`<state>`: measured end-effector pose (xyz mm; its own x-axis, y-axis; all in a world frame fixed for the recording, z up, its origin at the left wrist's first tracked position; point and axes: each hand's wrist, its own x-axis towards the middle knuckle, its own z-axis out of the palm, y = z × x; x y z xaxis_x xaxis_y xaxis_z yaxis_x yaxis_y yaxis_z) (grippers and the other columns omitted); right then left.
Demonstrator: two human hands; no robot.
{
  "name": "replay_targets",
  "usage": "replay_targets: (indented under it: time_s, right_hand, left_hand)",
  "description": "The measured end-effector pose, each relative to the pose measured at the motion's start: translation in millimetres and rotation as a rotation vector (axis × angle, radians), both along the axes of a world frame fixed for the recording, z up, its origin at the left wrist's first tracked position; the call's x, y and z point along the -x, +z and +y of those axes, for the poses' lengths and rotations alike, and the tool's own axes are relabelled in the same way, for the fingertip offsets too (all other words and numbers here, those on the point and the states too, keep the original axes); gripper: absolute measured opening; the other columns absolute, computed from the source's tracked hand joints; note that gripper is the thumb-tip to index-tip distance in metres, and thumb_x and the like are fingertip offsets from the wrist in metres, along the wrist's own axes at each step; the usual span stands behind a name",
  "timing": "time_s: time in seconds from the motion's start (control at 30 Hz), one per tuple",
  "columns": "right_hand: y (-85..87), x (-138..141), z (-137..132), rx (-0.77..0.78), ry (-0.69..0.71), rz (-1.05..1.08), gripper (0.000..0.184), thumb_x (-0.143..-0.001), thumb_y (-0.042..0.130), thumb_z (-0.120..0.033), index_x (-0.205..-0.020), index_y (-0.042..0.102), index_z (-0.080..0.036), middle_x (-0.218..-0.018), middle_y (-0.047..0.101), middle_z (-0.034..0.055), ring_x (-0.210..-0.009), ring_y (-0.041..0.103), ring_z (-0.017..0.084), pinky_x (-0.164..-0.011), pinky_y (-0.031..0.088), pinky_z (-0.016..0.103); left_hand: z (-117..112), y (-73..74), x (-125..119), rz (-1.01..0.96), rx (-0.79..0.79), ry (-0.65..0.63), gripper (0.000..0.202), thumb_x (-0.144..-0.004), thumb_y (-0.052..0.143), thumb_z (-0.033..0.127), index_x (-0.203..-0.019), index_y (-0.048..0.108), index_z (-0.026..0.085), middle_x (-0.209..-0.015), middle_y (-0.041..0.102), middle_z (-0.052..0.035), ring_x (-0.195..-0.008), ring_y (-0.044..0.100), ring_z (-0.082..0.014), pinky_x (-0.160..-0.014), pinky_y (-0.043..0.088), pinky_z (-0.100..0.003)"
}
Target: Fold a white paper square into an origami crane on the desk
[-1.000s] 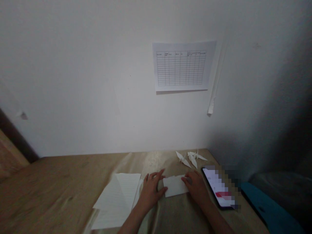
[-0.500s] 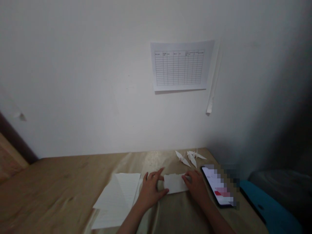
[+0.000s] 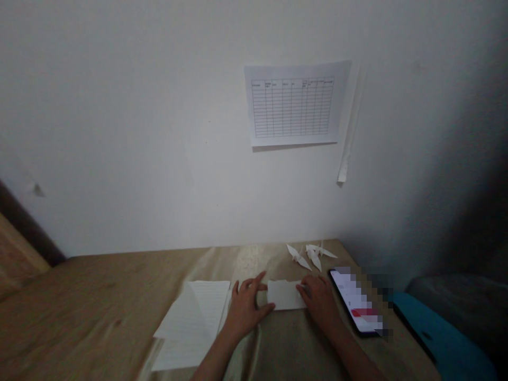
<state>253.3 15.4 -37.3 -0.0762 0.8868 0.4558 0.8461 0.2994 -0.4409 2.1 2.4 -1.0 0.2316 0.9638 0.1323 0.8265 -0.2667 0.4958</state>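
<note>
A small piece of white paper (image 3: 283, 295), straight along its lower edge and uneven along its upper edge, lies on the table between my hands. My left hand (image 3: 248, 302) is at its left side with fingers spread, the thumb tip by the lower left corner and a fingertip near the left edge. With bent fingers, my right hand (image 3: 318, 296) holds the paper's right end, covering that edge. Whether the paper is folded double is hard to tell. Behind my right hand lie several folded white paper cranes (image 3: 298, 257), close together.
Lined paper sheets (image 3: 198, 312), one with a folded-over part, lie left of my hands. A lit phone (image 3: 357, 307), partly pixelated, lies to the right. A blue object (image 3: 444, 336) stands past the table's (image 3: 99, 296) right edge. A printed chart (image 3: 293, 108) hangs on the wall behind.
The paper's lower edge now lies straighter and level, and the piece looks slightly shorter front to back. My right hand has shifted slightly; my left hand has barely moved.
</note>
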Motion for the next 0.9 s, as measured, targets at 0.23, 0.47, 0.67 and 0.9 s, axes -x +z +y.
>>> replay_targets:
  time_s: [0.23, 0.47, 0.67, 0.9]
  right_hand:
    - [0.5, 1.0, 5.3, 0.031, -0.002, 0.016, 0.013, -0.093, 0.057, -0.027, -0.084, 0.064, -0.022, -0.090, 0.072, 0.0044, -0.093, 0.064, 0.024, -0.097, 0.040, 0.040]
    - [-2.7, 1.6, 8.3, 0.036, 0.001, 0.071, 0.012, -0.090, 0.059, -0.026, -0.081, 0.064, -0.022, -0.091, 0.073, 0.0053, -0.094, 0.064, 0.024, -0.093, 0.042, 0.037]
    - [-3.1, 1.1, 8.6, 0.050, -0.002, 0.104, 0.010, -0.087, 0.061, -0.025, -0.078, 0.065, -0.023, -0.088, 0.074, 0.0026, -0.091, 0.066, 0.023, -0.092, 0.043, 0.036]
    - [-5.5, 0.3, 9.7, 0.067, 0.004, 0.121, 0.011, -0.089, 0.060, -0.030, -0.082, 0.066, -0.023, -0.093, 0.074, 0.0040, -0.096, 0.066, 0.025, -0.094, 0.043, 0.038]
  left_hand:
    - [-0.4, 4.1, 0.8, -0.012, -0.013, 0.018, 0.080, -0.078, 0.075, 0.044, -0.150, 0.042, 0.035, -0.130, 0.071, -0.0029, -0.135, 0.049, -0.0297, -0.121, 0.015, -0.061]
    - [1.0, -0.1, 5.4, -0.003, -0.017, -0.003, 0.069, -0.080, 0.075, 0.044, -0.144, 0.050, 0.041, -0.130, 0.072, -0.0007, -0.136, 0.048, -0.0315, -0.119, 0.015, -0.062]
    - [2.4, -4.1, 7.1, 0.017, -0.028, -0.016, 0.045, -0.086, 0.068, 0.051, -0.131, 0.063, 0.048, -0.133, 0.070, 0.0023, -0.137, 0.048, -0.0326, -0.118, 0.014, -0.066]
    - [0.0, 0.2, 4.6, 0.057, -0.036, -0.028, 0.026, -0.086, 0.070, 0.050, -0.110, 0.075, 0.043, -0.132, 0.071, 0.0017, -0.135, 0.049, -0.0335, -0.116, 0.013, -0.068]
